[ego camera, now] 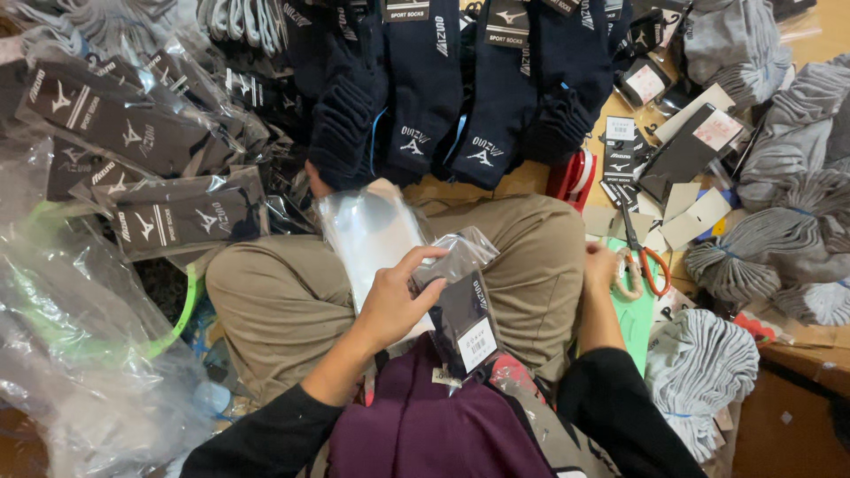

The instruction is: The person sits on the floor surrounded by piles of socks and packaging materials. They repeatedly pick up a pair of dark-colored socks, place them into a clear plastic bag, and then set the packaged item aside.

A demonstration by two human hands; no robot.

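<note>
- gripping a packed pair of dark socks (465, 314) at its clear bag mouth, the left hand (396, 296) pinches the plastic between thumb and fingers; the pack rests on the lap.
- a stack of empty clear bags (367, 235) lies just beside it, on the khaki trousers (283, 301).
- the right hand (602, 265), fingers curled, rests near orange-handled scissors (645, 257); whether it grips anything cannot be told.
- navy socks (425, 80) hang ahead; bagged dark socks (177, 217) pile at left, grey sock bundles (779, 221) at right.
</note>
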